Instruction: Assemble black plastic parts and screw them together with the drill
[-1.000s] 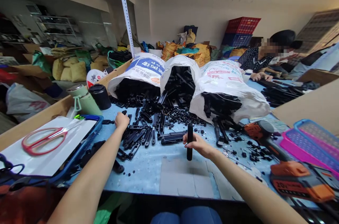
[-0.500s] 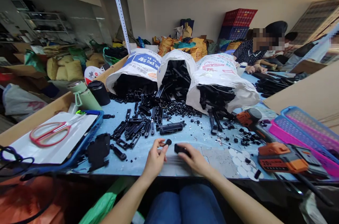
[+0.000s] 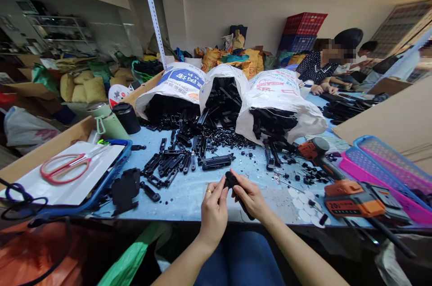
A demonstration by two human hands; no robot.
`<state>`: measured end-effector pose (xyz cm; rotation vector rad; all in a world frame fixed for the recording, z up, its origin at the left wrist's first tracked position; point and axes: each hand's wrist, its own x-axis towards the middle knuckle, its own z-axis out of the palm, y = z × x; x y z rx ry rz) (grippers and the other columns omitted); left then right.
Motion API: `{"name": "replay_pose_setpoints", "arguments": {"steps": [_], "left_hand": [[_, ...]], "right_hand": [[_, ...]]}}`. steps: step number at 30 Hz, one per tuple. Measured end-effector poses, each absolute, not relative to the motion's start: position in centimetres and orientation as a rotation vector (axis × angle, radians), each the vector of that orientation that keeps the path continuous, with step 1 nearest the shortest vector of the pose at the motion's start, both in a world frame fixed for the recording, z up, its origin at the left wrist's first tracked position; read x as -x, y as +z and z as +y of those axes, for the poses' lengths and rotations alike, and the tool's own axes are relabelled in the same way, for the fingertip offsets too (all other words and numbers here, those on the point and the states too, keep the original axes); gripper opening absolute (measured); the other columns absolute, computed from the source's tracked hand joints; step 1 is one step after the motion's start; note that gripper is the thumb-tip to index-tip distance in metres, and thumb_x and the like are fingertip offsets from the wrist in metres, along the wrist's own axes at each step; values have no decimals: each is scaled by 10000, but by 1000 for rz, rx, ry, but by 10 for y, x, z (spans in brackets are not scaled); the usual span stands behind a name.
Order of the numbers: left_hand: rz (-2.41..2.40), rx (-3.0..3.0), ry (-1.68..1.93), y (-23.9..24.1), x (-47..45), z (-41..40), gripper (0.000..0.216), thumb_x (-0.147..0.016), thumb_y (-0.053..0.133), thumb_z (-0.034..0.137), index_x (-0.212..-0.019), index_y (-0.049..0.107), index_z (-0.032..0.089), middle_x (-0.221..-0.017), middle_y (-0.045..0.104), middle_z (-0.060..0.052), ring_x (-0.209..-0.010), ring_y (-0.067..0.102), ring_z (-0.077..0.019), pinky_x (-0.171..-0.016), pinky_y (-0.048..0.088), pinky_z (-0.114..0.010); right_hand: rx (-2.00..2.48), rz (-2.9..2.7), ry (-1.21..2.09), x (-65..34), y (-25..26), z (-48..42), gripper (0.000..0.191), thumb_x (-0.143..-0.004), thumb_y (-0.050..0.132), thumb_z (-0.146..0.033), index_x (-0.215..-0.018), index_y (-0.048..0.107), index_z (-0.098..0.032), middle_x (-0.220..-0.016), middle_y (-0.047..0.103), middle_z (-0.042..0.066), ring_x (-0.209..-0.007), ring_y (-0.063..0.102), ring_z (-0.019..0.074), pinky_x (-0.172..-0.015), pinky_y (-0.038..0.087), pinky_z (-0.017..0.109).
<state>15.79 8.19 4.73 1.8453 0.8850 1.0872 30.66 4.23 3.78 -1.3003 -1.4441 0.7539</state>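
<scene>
Gripping a black part (image 3: 231, 180) above the middle of the near edge of the tabletop (image 3: 184, 200), the left hand (image 3: 215, 208) pinched its upper end while the right hand (image 3: 251, 195) wrapped its length; one piece or two, I could not tell. A slipping fingertip might have dropped it over that edge, so near was it. By the near right corner, a rod (image 3: 393, 236) jutted out, where a passing forearm could have caught it. Farther back, heaped black links (image 3: 173, 166) risked scattering if nudged, and three gaping sacks (image 3: 259, 94) toward the far edge could have spilled more.
</scene>
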Motion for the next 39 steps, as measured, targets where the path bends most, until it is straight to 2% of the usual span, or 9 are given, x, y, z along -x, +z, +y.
{"name": "replay_pose_setpoints", "arguments": {"steps": [7, 13, 16, 19, 22, 26, 32, 35, 39], "left_hand": [[798, -1829, 1241, 49, -163, 89, 340, -923, 364, 269, -1215, 523, 198, -985, 557, -96, -896, 546, -181, -772, 471, -311], [819, -1980, 1027, 33, -156, 102, 353, -926, 326, 252, -1219, 514, 195, -1042, 565, -100, -974, 540, -194, -842, 460, -342], [1100, -2120, 827, 16, -150, 97, 409, -903, 325, 189, -1301, 417, 198, -1182, 496, -136, -1082, 497, -242, -872, 446, -402], [939, -2553, 576, 10, -146, 99, 523, -829, 414, 97, -1319, 378, 276, -1324, 397, -107, -1209, 376, -287, -994, 283, -547], [510, -2860, 331, 16, -149, 109, 471, -823, 420, 70, -1230, 464, 304, -1182, 531, -59, -1137, 435, -241, -1031, 140, -597], [492, -3001, 218, 26, -153, 121, 419, -820, 409, 42, -1195, 482, 215, -968, 585, -69, -954, 513, -202, -984, 289, -498], [737, -2956, 179, 22, -143, 119, 323, -865, 441, 153, -1182, 468, 207, -969, 563, -75, -913, 509, -223, -797, 405, -388], [689, -2836, 147, 16, -148, 117, 373, -869, 481, 252, -1236, 422, 219, -1045, 542, -75, -963, 494, -225, -814, 403, -364], [584, -2725, 100, 15, -161, 119, 326, -896, 424, 263, -1219, 433, 217, -1055, 538, -72, -1000, 482, -216, -829, 403, -338]], "right_hand": [[1311, -1423, 603, -285, 34, 37, 468, -903, 418, -358, -1360, 357, -276, -932, 516, 58, -650, 526, 107, -576, 516, 257], [1391, -1481, 644, -287, 10, 46, 488, -924, 351, -381, -1393, 288, -262, -1019, 564, 71, -705, 566, 127, -638, 513, 281], [1786, -1793, 481, -330, 8, 66, 440, -939, 301, -352, -1367, 346, -257, -1054, 604, 59, -821, 585, 149, -744, 493, 290], [2329, -1856, -6, -405, 19, 90, 432, -911, 287, -161, -1322, 417, -186, -1189, 541, 128, -1011, 528, 216, -764, 476, 326], [2409, -1943, -89, -479, 36, 108, 427, -799, 352, -24, -1121, 604, -148, -1317, 421, 175, -1163, 406, 319, -832, 423, 443], [2358, -2211, -18, -532, 44, 116, 407, -715, 431, 7, -928, 683, -231, -1308, 466, 86, -1187, 401, 281, -883, 383, 440], [2042, -2450, -15, -532, 46, 107, 315, -834, 434, -162, -1090, 595, -247, -1202, 560, 58, -1190, 416, 224, -1031, 173, 489], [1963, -2257, 90, -498, 57, 84, 366, -908, 356, -343, -1217, 501, -211, -1090, 595, 96, -1037, 519, 218, -941, 323, 418], [1848, -2205, 673, -430, 66, 38, 422, -898, 343, -492, -1193, 497, -233, -983, 627, 57, -821, 582, 176, -705, 423, 268]]}}
